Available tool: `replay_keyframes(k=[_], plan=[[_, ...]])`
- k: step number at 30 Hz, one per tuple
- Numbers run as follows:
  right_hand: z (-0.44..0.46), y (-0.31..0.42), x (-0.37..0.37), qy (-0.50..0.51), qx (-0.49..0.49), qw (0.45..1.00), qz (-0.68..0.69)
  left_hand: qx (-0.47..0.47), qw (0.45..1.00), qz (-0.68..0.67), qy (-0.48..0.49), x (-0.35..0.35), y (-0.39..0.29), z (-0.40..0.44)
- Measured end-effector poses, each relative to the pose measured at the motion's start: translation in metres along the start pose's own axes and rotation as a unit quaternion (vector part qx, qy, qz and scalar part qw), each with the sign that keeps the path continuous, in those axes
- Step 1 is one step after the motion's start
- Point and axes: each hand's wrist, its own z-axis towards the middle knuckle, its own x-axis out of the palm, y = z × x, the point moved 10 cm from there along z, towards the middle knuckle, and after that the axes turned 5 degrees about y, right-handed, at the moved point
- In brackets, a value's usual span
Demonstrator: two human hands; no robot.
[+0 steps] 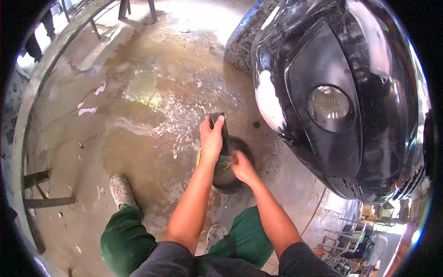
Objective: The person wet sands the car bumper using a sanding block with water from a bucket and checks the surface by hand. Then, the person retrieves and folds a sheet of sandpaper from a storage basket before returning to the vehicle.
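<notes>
one dark piece (225, 140) in left hand (211, 142), right hand (242, 168) over round tub (229, 189)

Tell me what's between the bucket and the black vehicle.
Between the bucket and vehicle, the head view shows floor with one small dark spot, its nature unclear.

Your right hand (241, 167) is blurred, and it hides one part of the dark bucket (228, 188).
</notes>
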Motion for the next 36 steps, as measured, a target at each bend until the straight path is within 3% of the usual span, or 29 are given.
replay_keyframes(k=[1,2,4,5,7,8,10,11,12,14,15,16,18,20,22,24,28,30,31,34,36], plan=[[0.002,-0.041,0.039,0.144,0.123,0.982,0.003,0.019,1.0,0.006,-0.015,-0.002,-0.003,-0.003],[-0.006,-0.075,0.075,0.285,0.236,0.929,0.002,0.032,0.999,-0.01,-0.022,0.001,-0.008,-0.007],[0.013,-0.114,0.104,0.246,0.108,0.934,-0.235,0.058,0.997,-0.044,-0.038,0.014,-0.015,-0.025],[0.019,-0.121,0.113,0.246,0.126,0.934,-0.226,0.04,0.995,-0.095,-0.017,0.026,-0.024,-0.037],[0.023,-0.121,0.145,0.321,0.132,0.932,-0.1,0.03,0.995,-0.097,0.007,0.036,-0.033,-0.052],[0.013,-0.137,0.15,0.4,0.191,0.895,-0.044,0.037,0.994,-0.102,0.022,0.043,-0.035,-0.056],[-0.01,-0.074,0.093,0.443,0.179,0.873,0.101,0.026,0.991,-0.129,0.029,0.05,0.0,-0.039],[-0.023,-0.024,0.032,0.348,0.195,0.911,0.104,0.021,0.989,-0.144,0.031,0.053,0.01,-0.031],[-0.035,0.028,-0.018,0.353,0.159,0.92,0.053,0.017,0.988,-0.154,0.013,0.058,0.005,-0.03],[-0.052,0.121,-0.103,0.308,0.02,0.948,0.078,0.0,0.984,-0.177,-0.024,0.08,-0.009,-0.032],[-0.061,0.183,-0.15,0.201,-0.157,0.964,-0.077,0.021,0.983,-0.179,-0.04,0.092,-0.016,-0.027],[-0.083,0.245,-0.186,0.077,-0.328,0.915,-0.223,0.064,0.98,-0.18,-0.056,0.103,-0.032,-0.026],[-0.095,0.291,-0.228,0.002,-0.347,0.882,-0.32,0.17,0.965,-0.179,-0.086,0.121,-0.069,-0.029],[-0.108,0.339,-0.263,-0.008,-0.318,0.868,-0.38,0.138,0.963,-0.115,-0.2,0.12,-0.077,-0.05],[-0.119,0.391,-0.287,-0.039,-0.384,0.799,-0.462,0.18,0.955,-0.124,-0.2,0.144,-0.058,-0.072],[-0.109,0.43,-0.303,-0.067,-0.426,0.735,-0.523,0.209,0.949,-0.041,-0.232,0.157,-0.051,-0.099],[-0.061,0.466,-0.311,-0.032,-0.439,0.69,-0.574,0.306,0.928,-0.006,-0.211,0.122,-0.101,-0.039],[-0.039,0.449,-0.321,0.004,-0.343,0.737,-0.583,0.239,0.961,-0.065,-0.121,0.112,-0.121,-0.001],[-0.046,0.443,-0.315,0.026,-0.368,0.705,-0.606,0.267,0.947,-0.09,-0.153,0.111,-0.119,-0.014],[-0.052,0.433,-0.307,0.071,-0.319,0.713,-0.62,0.342,0.91,0.0,-0.234,0.139,-0.08,-0.094],[-0.044,0.428,-0.314,0.037,-0.296,0.719,-0.627,0.323,0.918,-0.013,-0.228,0.143,-0.074,-0.09]])
